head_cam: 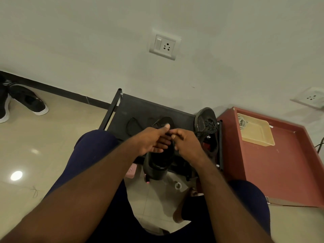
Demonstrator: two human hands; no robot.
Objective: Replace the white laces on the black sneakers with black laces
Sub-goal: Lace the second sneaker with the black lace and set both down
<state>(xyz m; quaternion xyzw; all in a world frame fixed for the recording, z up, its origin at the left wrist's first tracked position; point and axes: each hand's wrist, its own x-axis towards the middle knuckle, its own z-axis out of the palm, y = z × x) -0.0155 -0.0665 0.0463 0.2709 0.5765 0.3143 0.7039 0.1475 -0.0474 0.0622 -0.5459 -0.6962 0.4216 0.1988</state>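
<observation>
A black sneaker (158, 163) lies on the black rack top (140, 109) in front of me, heel toward me. My left hand (154, 140) rests over its tongue area, thumb up, fingers partly hidden. My right hand (185, 142) sits beside it with fingers curled, pinching a thin black lace (174, 144) above the shoe's opening. A second black sneaker (206, 121) with black laces lies at the rack's right end. A loose black lace (133, 126) lies coiled on the rack to the left.
A red-brown cabinet (280, 163) on the right carries a beige tray (257, 132) with a white cord. Two black shoes with white soles (28, 100) stand on the tiled floor at far left. A pink object (131, 171) and a tape roll (178, 185) lie under the rack.
</observation>
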